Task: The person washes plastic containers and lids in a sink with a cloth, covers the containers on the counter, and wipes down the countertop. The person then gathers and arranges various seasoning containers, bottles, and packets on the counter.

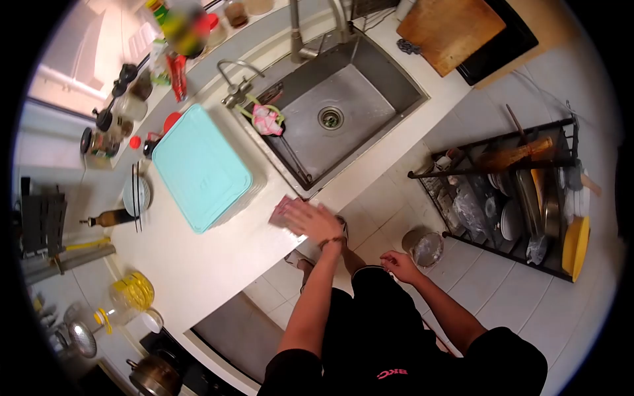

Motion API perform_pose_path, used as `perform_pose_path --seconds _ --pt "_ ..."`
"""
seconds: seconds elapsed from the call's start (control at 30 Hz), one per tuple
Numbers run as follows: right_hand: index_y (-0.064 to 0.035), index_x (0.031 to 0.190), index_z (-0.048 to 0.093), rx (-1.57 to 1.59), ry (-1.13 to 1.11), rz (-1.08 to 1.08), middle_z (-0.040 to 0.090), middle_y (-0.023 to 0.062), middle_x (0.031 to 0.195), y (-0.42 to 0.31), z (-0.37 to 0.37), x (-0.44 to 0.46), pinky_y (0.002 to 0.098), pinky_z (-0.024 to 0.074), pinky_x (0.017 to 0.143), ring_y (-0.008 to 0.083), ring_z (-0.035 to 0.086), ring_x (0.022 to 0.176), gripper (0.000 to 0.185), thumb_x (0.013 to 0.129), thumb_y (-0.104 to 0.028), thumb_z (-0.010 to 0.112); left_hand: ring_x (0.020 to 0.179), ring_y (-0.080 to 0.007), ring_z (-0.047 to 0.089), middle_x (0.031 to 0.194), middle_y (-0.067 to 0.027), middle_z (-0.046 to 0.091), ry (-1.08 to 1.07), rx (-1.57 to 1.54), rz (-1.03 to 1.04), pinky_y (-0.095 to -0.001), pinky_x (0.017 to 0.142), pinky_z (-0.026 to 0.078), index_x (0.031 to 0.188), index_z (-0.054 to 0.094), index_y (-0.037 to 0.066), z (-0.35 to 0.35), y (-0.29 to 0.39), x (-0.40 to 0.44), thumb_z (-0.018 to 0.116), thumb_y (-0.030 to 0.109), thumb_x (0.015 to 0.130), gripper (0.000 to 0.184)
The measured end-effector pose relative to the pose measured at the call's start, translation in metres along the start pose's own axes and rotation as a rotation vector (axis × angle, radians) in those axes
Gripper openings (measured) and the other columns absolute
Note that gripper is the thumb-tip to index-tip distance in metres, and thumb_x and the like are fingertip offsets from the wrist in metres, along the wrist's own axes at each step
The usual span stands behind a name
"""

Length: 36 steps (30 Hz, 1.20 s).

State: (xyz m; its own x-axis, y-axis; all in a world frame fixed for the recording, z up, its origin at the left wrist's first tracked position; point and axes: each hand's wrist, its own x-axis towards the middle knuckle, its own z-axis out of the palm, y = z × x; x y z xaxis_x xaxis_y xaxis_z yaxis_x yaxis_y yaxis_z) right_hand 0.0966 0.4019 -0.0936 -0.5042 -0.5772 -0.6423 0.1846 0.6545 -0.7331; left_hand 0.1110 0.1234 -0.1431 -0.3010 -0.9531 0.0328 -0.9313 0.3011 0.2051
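Note:
My left hand (pixel 318 223) lies flat on a reddish patterned cloth (pixel 282 210), with its fingers stretched out and a little blurred. The cloth is on the white counter (pixel 191 270), close to the front edge and just below the sink's near corner. Part of the cloth is hidden under the fingers. Beside my body, over the floor, hangs my right hand (pixel 400 267) with its fingers curled in and nothing visible in them. A teal-lidded container (pixel 203 168) stands left of the cloth.
A steel sink (pixel 356 99) has a pink-and-white cloth (pixel 267 120) at its left rim. Jars and bottles line the windowsill. An oil bottle (pixel 132 290) and a pot (pixel 155 376) are at lower left. On the right stand a dish rack (pixel 502 191) and a bin (pixel 424 247).

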Motion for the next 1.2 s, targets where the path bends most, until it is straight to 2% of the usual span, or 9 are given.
perform_pose_path --seconds 0.2,0.3,0.4,0.53,0.57,0.77,0.93,1.1,1.2 --pt "0.0007 0.115 0.068 0.08 0.162 -0.094 0.073 0.0093 0.092 0.011 -0.03 -0.001 0.03 0.056 0.074 0.0145 0.071 0.079 0.024 0.098 -0.016 0.068 0.133 -0.0311 0.054 0.141 -0.0177 0.061 0.09 -0.647 0.255 -0.047 0.113 0.035 0.145 0.056 0.006 0.048 0.1 0.029 0.051 -0.008 0.084 0.063" --pt "-0.0001 0.118 0.067 0.084 0.322 -0.219 0.074 0.0088 0.092 -0.027 -0.046 0.006 0.0289 0.0559 0.072 0.0134 0.07 0.079 0.025 0.098 -0.014 0.067 0.124 -0.0296 0.061 0.136 -0.0188 0.063 -0.231 -1.19 0.002 -0.0376 0.104 0.045 0.144 0.057 0.005 0.005 0.132 0.049 0.048 -0.007 0.087 0.059" --pt "-0.0033 0.141 0.053 -0.184 0.564 -0.576 0.058 0.0226 0.137 -0.114 -0.042 0.045 0.0437 0.0473 0.104 0.0337 0.059 0.125 0.055 0.091 -0.015 0.072 0.123 -0.0278 0.061 0.138 -0.0163 0.062 -0.388 -1.383 -0.103 -0.0337 0.102 0.047 0.146 0.055 0.004 -0.076 0.133 0.047 0.046 -0.001 0.094 0.052" --pt "-0.0061 0.147 0.048 -0.403 0.507 -0.875 0.041 0.0232 0.154 -0.213 -0.007 0.067 0.0533 0.0359 0.114 0.046 0.041 0.139 0.068 0.084 -0.018 0.074 0.133 -0.0272 0.054 0.147 -0.0124 0.054 -0.831 -1.931 -0.434 -0.0391 0.112 0.044 0.149 0.047 0.004 -0.098 0.015 0.028 0.045 0.021 0.108 0.045" --pt "-0.0083 0.149 0.046 -0.532 0.16 -0.984 0.038 0.0232 0.156 -0.217 0.024 0.1 0.0544 0.0352 0.115 0.0457 0.039 0.142 0.071 0.084 -0.018 0.072 0.136 -0.0274 0.051 0.148 -0.0122 0.052 -0.924 -1.987 -0.437 -0.0414 0.114 0.043 0.15 0.045 0.005 -0.099 -0.004 0.029 0.043 0.027 0.11 0.045" --pt "-0.0053 0.138 0.057 -0.696 -0.097 -1.238 0.055 0.0141 0.145 -0.159 0.123 0.144 0.0484 0.039 0.116 0.0304 0.051 0.136 0.047 0.092 -0.015 0.059 0.137 -0.0262 0.047 0.151 -0.013 0.049 -0.989 -1.718 -0.725 -0.043 0.115 0.037 0.15 0.042 0.006 -0.101 -0.129 0.021 0.032 0.061 0.107 0.07" --pt "-0.0056 0.137 0.058 -0.934 -0.015 -1.34 0.051 0.0115 0.151 -0.154 0.094 0.161 0.0449 0.031 0.123 0.0273 0.047 0.14 0.047 0.091 -0.017 0.054 0.095 -0.0194 0.07 0.117 -0.0086 0.071 -0.805 -1.375 -0.624 -0.0309 0.082 0.056 0.131 0.062 0.002 -0.069 -0.159 0.003 0.056 0.037 0.106 0.044" --pt "-0.0017 0.126 0.061 -0.638 0.084 -1.043 0.062 0.0157 0.125 -0.176 -0.033 0.22 0.0493 0.0428 0.109 0.035 0.057 0.12 0.032 0.096 -0.013 0.056 0.094 -0.0183 0.07 0.112 -0.0073 0.073 -0.84 -1.209 -0.594 -0.0312 0.079 0.056 0.127 0.064 0.005 -0.074 -0.127 -0.002 0.057 0.036 0.106 0.039" --pt "-0.0012 0.106 0.066 -0.852 0.526 -1.093 0.063 0.019 0.11 -0.177 -0.142 0.288 0.049 0.0501 0.095 0.038 0.06 0.108 0.02 0.087 -0.003 0.057 0.095 -0.0173 0.07 0.106 -0.0061 0.073 -0.693 -1.145 -0.5 -0.0302 0.078 0.055 0.117 0.067 0.006 -0.056 -0.095 0.003 0.062 0.033 0.104 0.031"
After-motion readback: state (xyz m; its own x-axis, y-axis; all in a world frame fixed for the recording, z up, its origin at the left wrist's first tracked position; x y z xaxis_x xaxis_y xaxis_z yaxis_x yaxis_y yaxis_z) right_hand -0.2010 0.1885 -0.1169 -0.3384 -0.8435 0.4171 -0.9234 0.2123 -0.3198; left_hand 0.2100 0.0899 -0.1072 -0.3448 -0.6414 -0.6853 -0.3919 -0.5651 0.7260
